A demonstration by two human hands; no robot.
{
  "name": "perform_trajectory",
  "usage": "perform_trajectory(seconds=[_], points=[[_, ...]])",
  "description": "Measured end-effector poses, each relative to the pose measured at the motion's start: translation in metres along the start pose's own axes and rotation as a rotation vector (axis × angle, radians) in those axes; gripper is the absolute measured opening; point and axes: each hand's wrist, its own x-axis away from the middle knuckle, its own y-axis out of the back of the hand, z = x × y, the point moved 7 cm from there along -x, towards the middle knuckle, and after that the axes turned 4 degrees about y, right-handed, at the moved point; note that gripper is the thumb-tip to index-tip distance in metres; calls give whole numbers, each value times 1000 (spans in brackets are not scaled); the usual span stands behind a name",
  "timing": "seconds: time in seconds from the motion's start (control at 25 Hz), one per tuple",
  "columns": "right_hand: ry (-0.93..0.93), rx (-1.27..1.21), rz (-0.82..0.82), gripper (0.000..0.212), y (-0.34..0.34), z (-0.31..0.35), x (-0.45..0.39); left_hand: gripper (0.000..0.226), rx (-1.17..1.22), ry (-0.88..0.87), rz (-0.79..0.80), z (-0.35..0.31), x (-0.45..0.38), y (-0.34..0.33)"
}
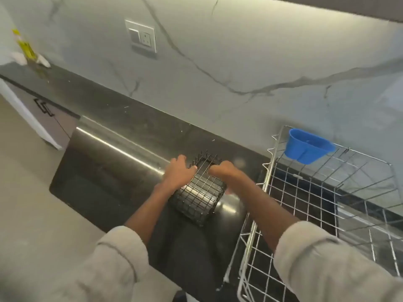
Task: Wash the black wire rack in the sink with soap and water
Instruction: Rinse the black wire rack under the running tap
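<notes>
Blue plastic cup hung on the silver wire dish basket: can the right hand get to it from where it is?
Probably yes. The blue plastic cup hangs on the silver wire dish basket, nothing between; but the right hand grips the black wire rack.

No legible text, label, brand, number or sign on any surface in view.
</notes>
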Motion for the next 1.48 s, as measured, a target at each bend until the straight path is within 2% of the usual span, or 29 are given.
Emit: perform_trajectory(seconds=[0.12, 0.2, 0.32, 0.4, 0.48, 0.6, 0.72, 0.84, 0.92, 1.0, 1.12, 1.28, 1.36, 1.48], points=[[-291, -84, 38, 62, -21, -23, -6, 56, 63, 100, 111, 20, -6, -16], [-377, -198, 50, 79, -39, -36, -6, 52, 125, 125, 131, 27, -2, -23], [-411, -280, -28, 68, -45, -49, -12, 63, 204, 158, 133, 34, -3, -26], [-432, -329, -19, 66, -45, -52, -12, 73, 257, 178, 168, 40, -4, -29], [-441, -370, 18, 69, -44, -53, -8, 74, 285, 161, 207, 42, -1, -25], [-372, -440, 21, 62, -30, -35, 5, 73, 320, 90, 214, 34, 14, 2], [-220, -583, 3, 62, 6, -3, 31, 68, 364, -64, 181, -10, 39, 54], [-50, -655, 51, 44, 57, 22, 69, 61, 486, -101, 157, -67, 74, 119], [-20, -733, 69, 45, 91, 23, 99, 64, 583, -53, 245, -101, 102, 144], [17, -837, 86, 51, 125, 9, 133, 68, 731, -65, 408, -146, 137, 143], [60, -877, 33, 49, 175, -43, 181, 46, 922, -156, 574, -222, 192, 109], [70, -950, -59, 40, 224, -155, 229, 22, 948, -143, 660, -299, 253, 9], [97, -1028, -149, 35, 253, -226, 256, 20, 902, -123, 691, -333, 291, -55], [140, -1014, -299, 48, 289, -337, 298, 27, 799, -187, 748, -384, 351, -147]])
